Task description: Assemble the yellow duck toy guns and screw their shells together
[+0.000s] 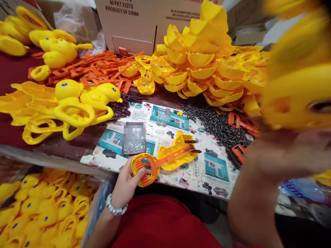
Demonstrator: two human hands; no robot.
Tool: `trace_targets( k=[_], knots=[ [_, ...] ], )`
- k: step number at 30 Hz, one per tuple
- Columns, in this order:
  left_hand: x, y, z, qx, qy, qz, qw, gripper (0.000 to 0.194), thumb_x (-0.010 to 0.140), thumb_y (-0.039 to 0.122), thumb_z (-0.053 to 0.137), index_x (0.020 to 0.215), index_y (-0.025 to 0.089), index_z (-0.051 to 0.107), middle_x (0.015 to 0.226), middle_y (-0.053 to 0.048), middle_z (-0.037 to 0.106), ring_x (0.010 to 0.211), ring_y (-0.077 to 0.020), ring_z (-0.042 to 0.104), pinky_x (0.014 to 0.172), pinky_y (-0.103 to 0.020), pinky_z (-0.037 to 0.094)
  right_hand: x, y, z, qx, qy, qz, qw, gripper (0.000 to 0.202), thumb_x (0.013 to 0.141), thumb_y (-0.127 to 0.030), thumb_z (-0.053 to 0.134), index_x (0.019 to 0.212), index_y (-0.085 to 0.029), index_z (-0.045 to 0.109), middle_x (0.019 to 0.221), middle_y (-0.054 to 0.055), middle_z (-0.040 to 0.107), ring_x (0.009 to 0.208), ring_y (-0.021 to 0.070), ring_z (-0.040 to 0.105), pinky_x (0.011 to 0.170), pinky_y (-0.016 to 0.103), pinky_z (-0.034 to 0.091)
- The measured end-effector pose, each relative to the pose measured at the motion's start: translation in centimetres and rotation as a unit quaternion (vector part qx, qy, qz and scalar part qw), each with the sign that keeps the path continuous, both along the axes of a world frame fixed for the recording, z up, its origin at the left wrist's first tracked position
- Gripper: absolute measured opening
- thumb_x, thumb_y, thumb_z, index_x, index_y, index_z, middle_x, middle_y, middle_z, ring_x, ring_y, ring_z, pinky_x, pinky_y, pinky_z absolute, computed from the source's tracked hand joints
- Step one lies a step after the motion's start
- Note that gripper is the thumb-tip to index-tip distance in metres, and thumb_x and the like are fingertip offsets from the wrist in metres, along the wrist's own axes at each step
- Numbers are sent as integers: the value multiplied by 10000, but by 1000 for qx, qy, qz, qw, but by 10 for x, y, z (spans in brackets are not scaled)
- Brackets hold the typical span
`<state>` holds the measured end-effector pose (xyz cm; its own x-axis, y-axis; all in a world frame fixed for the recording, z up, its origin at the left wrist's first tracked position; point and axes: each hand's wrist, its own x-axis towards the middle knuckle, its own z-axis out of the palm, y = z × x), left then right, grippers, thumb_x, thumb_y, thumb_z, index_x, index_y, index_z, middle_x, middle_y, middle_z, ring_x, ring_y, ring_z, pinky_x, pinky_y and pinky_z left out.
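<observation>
My left hand (129,182) is closed round the ring handle of a yellow toy duck half-shell (169,165), low over the front edge of the table. An orange rod with a ribbed grip (176,155) lies along the inside of this shell, with dark brown prongs at its far end. On the right, my right hand (292,151) is raised close to the camera and smeared by motion. It holds a blurred yellow duck shell (289,96) with an eye on it; its fingers cannot be made out.
A box of small screws (133,148) stands by my left hand. Black pins (217,124) are heaped behind. Stacked yellow shells (193,62), orange parts (88,67) and duck pieces (74,100) line the back. A bin of ducks (46,210) is at lower left.
</observation>
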<state>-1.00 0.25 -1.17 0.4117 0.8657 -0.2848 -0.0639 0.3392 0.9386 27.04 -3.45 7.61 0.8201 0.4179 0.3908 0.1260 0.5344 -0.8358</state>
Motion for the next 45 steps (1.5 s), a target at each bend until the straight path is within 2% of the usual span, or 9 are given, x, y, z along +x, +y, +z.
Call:
trace_targets(
  k=[1, 4, 8, 15, 20, 25, 30, 37, 45],
  knots=[
    [1, -1, -1, 3, 2, 4, 1000, 444, 766, 372, 722, 1095, 139, 535, 1001, -107, 704, 794, -208, 709, 726, -299, 582, -27, -3, -14, 47, -5, -2, 999, 361, 788, -448, 632, 1136, -442, 538, 1346, -94, 458, 1204, 231, 515, 767, 373, 598],
    [5, -5, -2, 16, 13, 12, 1000, 437, 779, 378, 705, 1101, 141, 528, 1000, -105, 695, 787, -207, 706, 713, -302, 582, -92, 1, -61, 14, 156, 179, 971, 342, 788, -416, 597, 1103, -283, 585, 970, 12, 628, 779, 189, 646, 556, 361, 606],
    [7, -12, 0, 77, 41, 19, 996, 381, 820, 360, 663, 1103, 140, 532, 999, -93, 685, 829, -188, 694, 765, -279, 565, -125, 20, -93, -14, 243, 189, 951, 428, 730, -402, 639, 1124, -262, 546, 848, 11, 620, 649, 172, 621, 513, 330, 572],
    [6, -21, 4, 80, -57, 93, 991, 399, 816, 301, 688, 1159, 191, 516, 895, -27, 676, 753, -128, 655, 752, -228, 544, -64, -11, -75, -40, 201, 166, 964, 423, 629, -543, 697, 964, -293, 642, 912, 3, 639, 659, 161, 603, 383, 215, 437],
    [2, -19, 8, 67, -165, 132, 975, 382, 882, 458, 574, 1187, 230, 553, 995, -48, 650, 817, -158, 637, 724, -238, 522, -17, -31, -100, -187, 97, 178, 961, 543, 475, -596, 802, 794, -176, 675, 747, 58, 654, 571, 169, 583, 466, 267, 482],
    [5, -34, 14, 145, -125, 68, 979, 235, 950, 356, 487, 1092, 253, 643, 1050, -23, 616, 976, -141, 573, 908, -205, 438, -30, -25, -118, -200, 21, 62, 978, 499, 731, -600, 610, 1030, -202, 586, 904, 38, 599, 700, 150, 551, 573, 249, 428],
    [16, -48, 19, 106, -200, -6, 974, 263, 946, 390, 479, 1157, 279, 588, 1091, -30, 590, 1010, -159, 570, 886, -217, 473, -42, -28, -111, -252, -61, 37, 965, 706, 552, -409, 796, 1153, -202, 488, 970, 31, 541, 789, 161, 522, 696, 277, 412],
    [18, -44, 27, 56, -246, -44, 967, 223, 936, 359, 518, 1123, 259, 587, 1034, -12, 559, 950, -110, 557, 864, -169, 468, -43, -26, -106, -257, -61, 31, 964, 636, 575, -402, 772, 1109, -190, 499, 1028, 57, 550, 880, 196, 560, 781, 325, 433],
    [16, -42, 27, 66, -213, -20, 974, 232, 922, 380, 530, 1091, 234, 592, 1009, -36, 565, 918, -142, 564, 830, -217, 483, -42, -27, -123, -251, -47, 52, 965, 667, 593, -423, 762, 1149, -178, 487, 975, 48, 558, 827, 186, 571, 703, 285, 433]
  ],
)
